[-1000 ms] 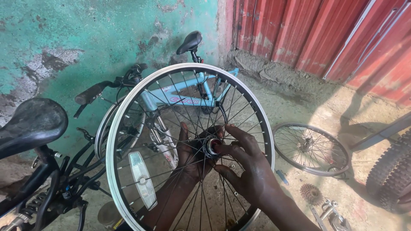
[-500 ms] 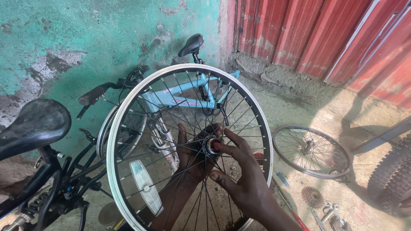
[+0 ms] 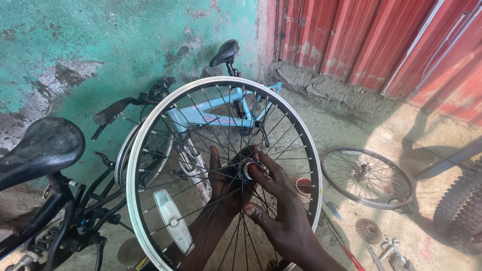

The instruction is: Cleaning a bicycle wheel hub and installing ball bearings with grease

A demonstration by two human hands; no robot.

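I hold a spoked bicycle wheel (image 3: 150, 125) with a white rim upright in front of me. My left hand (image 3: 224, 188) reaches behind the spokes and grips the hub (image 3: 247, 169) from the far side. On the near side, my right hand (image 3: 281, 213) has its fingers pinched on the hub's end. A clear reflector (image 3: 173, 227) is clipped to the spokes at the lower left.
A light blue bicycle (image 3: 211, 115) leans on the green wall behind the wheel. A black bicycle with a saddle (image 3: 40, 148) stands at the left. On the ground at right lie a bare wheel (image 3: 366, 176), a sprocket cluster (image 3: 369, 230), tools and a knobby tyre (image 3: 462, 213).
The wheel has turned slightly, carrying the reflector lower. My right hand's fingers have shifted around the hub end. The view has drifted a little.
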